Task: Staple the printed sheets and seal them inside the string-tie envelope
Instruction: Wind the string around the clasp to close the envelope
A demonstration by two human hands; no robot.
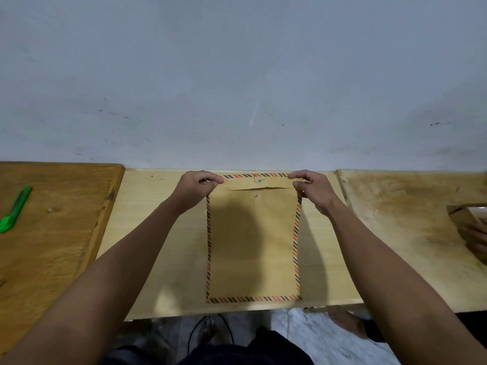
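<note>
Head view: envelope [253, 246] flat on the middle table [147, 233], flap at far end.
Left hand [196, 187] and right hand [312, 188] each pinch a far flap corner, fingers curled; green cutter [14, 209] far left.

The left hand [196, 187] and right hand [313, 187] pinch the far corners of the brown envelope [253, 246] lying on the table [158, 233].

Plain makeshift work area, more workshop or back room than office. Three bare wooden tabletops butted side by side across mid-frame: dark scuffed one [52, 233] at left, pale plywood one [163, 233] centre, stained one [395, 219] at right. Behind, a scuffed, marked grey-white wall [237, 75] fills the upper frame. Green utility knife [14, 210] lies at far left. Marbled floor [316, 335] shows at bottom.
</note>
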